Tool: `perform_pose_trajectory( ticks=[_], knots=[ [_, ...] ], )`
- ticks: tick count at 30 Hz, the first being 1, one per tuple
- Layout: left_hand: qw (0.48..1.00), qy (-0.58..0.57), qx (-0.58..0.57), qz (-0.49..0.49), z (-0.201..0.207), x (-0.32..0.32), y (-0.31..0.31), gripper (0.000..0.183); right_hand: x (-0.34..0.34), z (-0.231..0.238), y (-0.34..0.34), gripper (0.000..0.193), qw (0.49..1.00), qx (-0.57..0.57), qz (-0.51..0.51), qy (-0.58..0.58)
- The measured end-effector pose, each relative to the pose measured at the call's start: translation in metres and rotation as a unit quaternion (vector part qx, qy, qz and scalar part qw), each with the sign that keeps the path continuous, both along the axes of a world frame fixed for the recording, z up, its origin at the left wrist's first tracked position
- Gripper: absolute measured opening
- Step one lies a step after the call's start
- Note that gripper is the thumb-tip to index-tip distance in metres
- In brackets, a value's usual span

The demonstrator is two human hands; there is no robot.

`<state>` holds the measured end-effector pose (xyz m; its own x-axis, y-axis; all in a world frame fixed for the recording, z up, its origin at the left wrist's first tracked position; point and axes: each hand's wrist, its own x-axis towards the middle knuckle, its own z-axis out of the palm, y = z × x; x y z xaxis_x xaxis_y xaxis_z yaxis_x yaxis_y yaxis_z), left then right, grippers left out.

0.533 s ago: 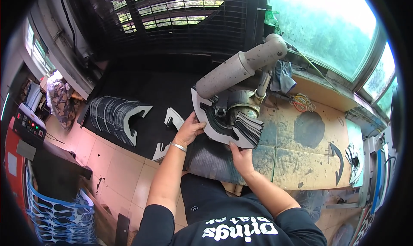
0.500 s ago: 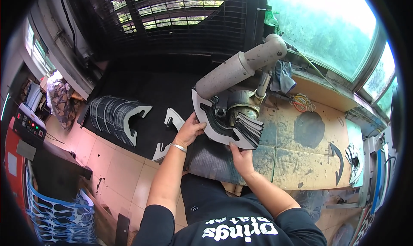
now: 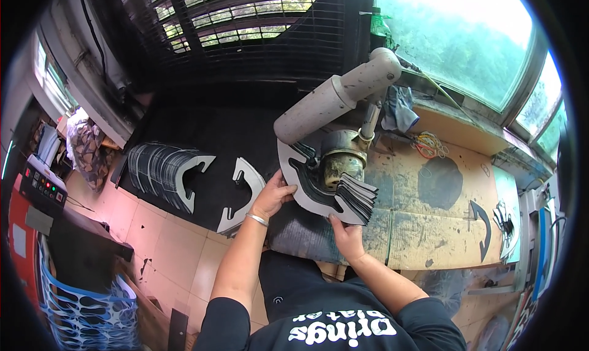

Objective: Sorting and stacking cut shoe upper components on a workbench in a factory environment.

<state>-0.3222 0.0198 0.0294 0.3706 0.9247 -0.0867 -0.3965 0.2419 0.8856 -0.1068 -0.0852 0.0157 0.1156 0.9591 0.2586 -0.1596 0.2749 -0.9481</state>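
Observation:
Both my hands hold a fanned stack of curved, hook-ended sheets (image 3: 294,184), pale on the face and black along the layered edges. My left hand (image 3: 274,198) is closed on the stack's outer left edge, thumb over the pale face. At the lower right edge, my right hand (image 3: 348,237) pinches the stack with its thumb on top. The stack's inner curve lies around the near left side of a round metal machine head (image 3: 343,161); I cannot tell whether they touch. A thick grey cylinder (image 3: 316,106) slants over the stack's upper end.
On the black surface at left lie a longer stack of similar curved pieces (image 3: 161,172) and a smaller pale one (image 3: 251,178) beside my left forearm. Stained cardboard (image 3: 411,234) covers the bench at right, with a black curved piece (image 3: 482,231), rubber bands (image 3: 431,146) and a grey cloth (image 3: 400,109).
The stack and both hands have shifted slightly down and right relative to the machine head. The smaller pale piece at left shows more fully from behind my left hand.

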Motion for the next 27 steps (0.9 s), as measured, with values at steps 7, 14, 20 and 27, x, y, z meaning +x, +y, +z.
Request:
perform_pose_trajectory(
  ticks=[7,14,20,27],
  knots=[
    [0.999,-0.012,0.000,0.030,0.004,-0.010,0.006,0.056,-0.009,0.007,0.019,0.022,1.000,-0.003,0.020,0.008],
    [0.997,-0.030,0.031,0.068,0.001,-0.030,0.025,0.054,-0.025,0.017,0.048,0.018,0.995,0.048,-0.012,-0.087],
    [0.992,-0.081,0.033,0.096,0.018,-0.021,0.030,0.052,-0.033,0.016,0.065,0.019,0.994,0.062,-0.017,-0.094],
    [0.982,-0.137,0.060,0.119,0.003,-0.002,0.031,0.055,-0.024,0.012,0.052,0.019,0.984,0.086,-0.029,-0.155]
  ],
)
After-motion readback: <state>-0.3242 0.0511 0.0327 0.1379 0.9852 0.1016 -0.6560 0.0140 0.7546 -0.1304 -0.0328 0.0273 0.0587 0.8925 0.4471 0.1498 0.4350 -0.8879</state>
